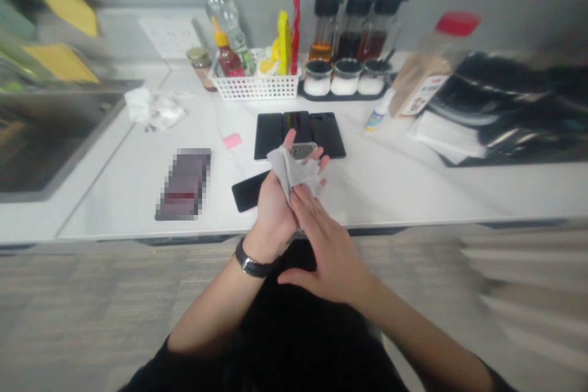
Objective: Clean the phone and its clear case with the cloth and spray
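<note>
My left hand, palm up with a black watch at the wrist, holds a phone in a clear case; only its camera end shows. A thin white cloth covers most of that phone. My right hand lies with its stretched fingers on the cloth, thumb spread out to the side. Just behind my hands, three dark phones lie side by side on the white counter. Another black phone is partly hidden by my left hand. Farther left lies a blurred-out flat device.
Along the wall stand a white basket with bottles, a seasoning rack and a red-lidded jar. A small bottle, a pink piece and crumpled tissues lie about. The sink is at left.
</note>
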`<control>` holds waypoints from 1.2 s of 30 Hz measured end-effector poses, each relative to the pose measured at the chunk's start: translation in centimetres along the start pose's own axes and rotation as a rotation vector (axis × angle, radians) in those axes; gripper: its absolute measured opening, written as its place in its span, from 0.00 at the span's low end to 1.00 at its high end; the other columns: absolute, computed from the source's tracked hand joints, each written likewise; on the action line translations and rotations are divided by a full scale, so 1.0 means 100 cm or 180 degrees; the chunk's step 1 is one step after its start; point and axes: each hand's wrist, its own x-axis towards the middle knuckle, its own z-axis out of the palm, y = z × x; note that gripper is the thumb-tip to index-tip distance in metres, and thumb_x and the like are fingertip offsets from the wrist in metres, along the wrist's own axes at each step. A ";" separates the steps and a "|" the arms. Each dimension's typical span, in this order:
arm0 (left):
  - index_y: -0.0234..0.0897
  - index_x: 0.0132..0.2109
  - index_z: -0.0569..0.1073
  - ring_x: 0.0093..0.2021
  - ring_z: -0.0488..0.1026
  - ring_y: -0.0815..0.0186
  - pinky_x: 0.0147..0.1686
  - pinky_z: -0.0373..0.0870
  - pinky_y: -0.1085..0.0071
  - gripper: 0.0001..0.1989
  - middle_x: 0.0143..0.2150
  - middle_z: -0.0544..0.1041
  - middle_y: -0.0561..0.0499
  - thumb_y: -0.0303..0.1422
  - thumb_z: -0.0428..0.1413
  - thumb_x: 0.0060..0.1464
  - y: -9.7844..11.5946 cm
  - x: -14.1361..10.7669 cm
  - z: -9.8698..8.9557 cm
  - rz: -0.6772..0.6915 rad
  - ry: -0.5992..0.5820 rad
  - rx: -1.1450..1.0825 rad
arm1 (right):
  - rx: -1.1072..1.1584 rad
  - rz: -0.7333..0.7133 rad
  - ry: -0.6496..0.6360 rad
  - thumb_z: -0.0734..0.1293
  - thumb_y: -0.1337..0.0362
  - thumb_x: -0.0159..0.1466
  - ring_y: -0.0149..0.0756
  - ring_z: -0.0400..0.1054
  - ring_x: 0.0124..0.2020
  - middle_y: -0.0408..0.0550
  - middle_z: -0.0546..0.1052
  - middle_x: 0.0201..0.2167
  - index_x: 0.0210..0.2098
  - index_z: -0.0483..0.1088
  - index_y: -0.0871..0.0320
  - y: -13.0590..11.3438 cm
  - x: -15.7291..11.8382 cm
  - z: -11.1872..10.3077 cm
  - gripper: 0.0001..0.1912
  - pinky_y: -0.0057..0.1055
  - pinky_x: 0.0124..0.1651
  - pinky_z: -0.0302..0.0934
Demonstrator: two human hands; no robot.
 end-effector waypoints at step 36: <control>0.28 0.75 0.62 0.70 0.68 0.40 0.70 0.66 0.44 0.41 0.70 0.72 0.29 0.50 0.59 0.67 0.042 0.000 -0.106 0.2213 -0.0237 0.6782 | -0.0519 0.1820 0.1469 0.68 0.65 0.64 0.51 0.79 0.55 0.54 0.83 0.56 0.58 0.80 0.53 0.088 -0.062 -0.082 0.23 0.49 0.55 0.77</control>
